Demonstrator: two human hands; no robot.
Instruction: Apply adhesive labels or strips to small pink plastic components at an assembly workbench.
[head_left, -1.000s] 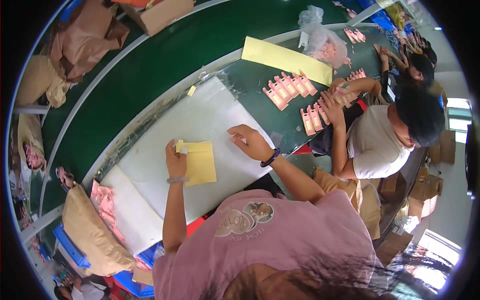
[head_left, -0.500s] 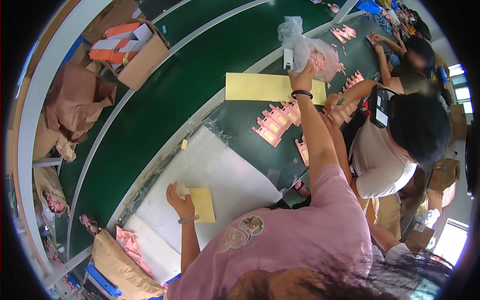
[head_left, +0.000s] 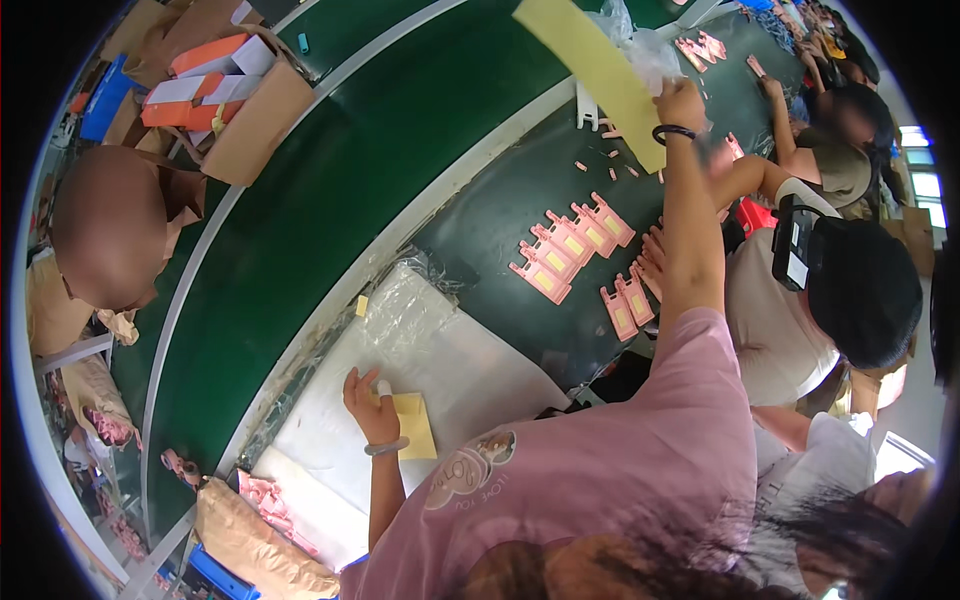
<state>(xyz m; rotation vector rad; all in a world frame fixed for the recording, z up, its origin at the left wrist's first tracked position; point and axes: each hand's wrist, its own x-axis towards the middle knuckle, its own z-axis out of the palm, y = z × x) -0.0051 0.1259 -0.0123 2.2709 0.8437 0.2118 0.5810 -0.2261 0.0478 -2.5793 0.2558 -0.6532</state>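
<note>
My right hand [head_left: 682,105] reaches far across the bench, fingers closed at the edge of a long yellow paper strip [head_left: 595,75]. The strip stands tilted, its upper end over the green belt. A clear plastic bag [head_left: 652,55] lies just beyond that hand. My left hand [head_left: 370,408] hovers or rests over a white sheet, fingers apart, with a white cover on one fingertip. Beside its wrist lies a square yellow sheet [head_left: 415,425], partly hidden by the hand. Pink plastic parts with yellow patches [head_left: 570,248] lie in a row, and two more [head_left: 627,303] sit nearer.
A green conveyor belt [head_left: 400,130] curves along the far side. Cardboard boxes [head_left: 260,120] and brown paper [head_left: 255,540] stand at left. A co-worker in a black cap [head_left: 865,290] works close on my right, with a hand [head_left: 652,262] by the pink parts.
The yellow strip has swung from lying across the bench to a steep tilt, moving away with my right hand. My left hand stays near the square sheet. More of the pink parts now shows.
</note>
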